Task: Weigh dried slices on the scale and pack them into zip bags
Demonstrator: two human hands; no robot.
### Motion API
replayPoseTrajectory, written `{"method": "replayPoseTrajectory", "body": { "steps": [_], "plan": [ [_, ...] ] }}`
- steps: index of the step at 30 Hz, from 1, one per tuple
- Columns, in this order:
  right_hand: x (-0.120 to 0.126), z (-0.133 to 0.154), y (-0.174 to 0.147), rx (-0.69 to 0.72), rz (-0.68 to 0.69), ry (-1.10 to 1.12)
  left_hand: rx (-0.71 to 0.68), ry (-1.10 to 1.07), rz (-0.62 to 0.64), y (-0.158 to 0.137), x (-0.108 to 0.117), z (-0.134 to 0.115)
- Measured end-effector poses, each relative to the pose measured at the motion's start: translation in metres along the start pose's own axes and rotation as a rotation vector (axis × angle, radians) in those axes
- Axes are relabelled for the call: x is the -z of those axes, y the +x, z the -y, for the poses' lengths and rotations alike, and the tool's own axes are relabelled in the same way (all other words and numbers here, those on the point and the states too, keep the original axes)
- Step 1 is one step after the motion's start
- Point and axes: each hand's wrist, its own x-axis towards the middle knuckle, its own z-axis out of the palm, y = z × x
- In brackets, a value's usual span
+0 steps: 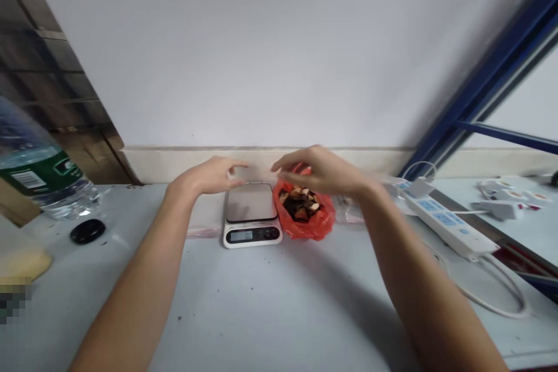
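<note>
Two bare hands are at work, both with nothing in their grip; the left hand [213, 174] hangs near the scale's far left corner, thumb and fingers parted and pointing right; the right hand [317, 166] faces it from the other side, its fingers loosely curved and spread from the thumb, overlapping the far side of the red plastic bag [320, 228] in this view. Between and below them the kitchen scale [272, 223] sits flat on the tabletop [244, 308], with nothing on its metal pan [250, 204]; its display [242, 236] seems to read zero, though the digits are too blurred to be sure. The bag stands just to the right of the scale, mouth open, holding dark and pale pieces [301, 203]; the step in hand looks like setting up at the scale, with nothing yet being weighed; a next move would call for the fingers to close on the bag's loose rim, or on a few pieces, without nudging the pan. Farther out, clear plastic [204, 228] lies left of the scale; a white power strip [444, 221] lies well to the right; a black oval object [88, 231] and a water bottle [47, 174] are at far left.
</note>
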Motion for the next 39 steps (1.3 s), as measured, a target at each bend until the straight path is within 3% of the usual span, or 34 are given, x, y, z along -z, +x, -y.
{"method": "replayPoseTrajectory", "body": {
  "steps": [4, 7, 11, 15, 19, 22, 25, 29, 32, 34, 39],
  "plan": [
    [0.039, -0.041, -0.026, -0.322, -0.118, -0.195, -0.247, -0.12, -0.114, 0.005, -0.011, -0.052],
    [0.056, -0.069, -0.048, -0.554, -0.002, -0.308, -0.419, -0.158, -0.088, 0.01, -0.025, -0.077],
    [0.064, -0.094, -0.071, -0.811, 0.17, -0.279, -0.544, -0.165, -0.069, 0.017, -0.041, -0.091],
    [0.061, -0.109, -0.08, -0.899, 0.112, -0.259, -0.567, -0.154, -0.073, 0.02, -0.049, -0.095],
    [0.062, -0.115, -0.082, -0.967, -0.093, -0.264, -0.601, -0.136, -0.086, 0.02, -0.05, -0.097],
    [0.066, -0.107, -0.079, -0.868, -0.306, -0.291, -0.6, -0.128, -0.139, 0.021, -0.05, -0.098],
    [0.068, -0.083, -0.07, -0.61, -0.503, -0.215, -0.512, -0.157, -0.273, 0.023, -0.052, -0.097],
    [0.062, -0.04, -0.053, -0.309, -0.574, 0.022, -0.359, -0.424, -0.472, 0.026, -0.052, -0.093],
    [0.055, -0.02, -0.042, -0.177, -0.571, 0.227, -0.346, -0.677, -0.486, 0.024, -0.044, -0.087],
    [0.051, -0.018, -0.037, -0.173, -0.526, 0.305, -0.328, -0.799, -0.489, 0.022, -0.035, -0.081],
    [0.044, -0.035, -0.031, -0.26, -0.235, 0.42, -0.149, -0.802, -0.464, 0.013, -0.01, -0.056]
  ]
}}
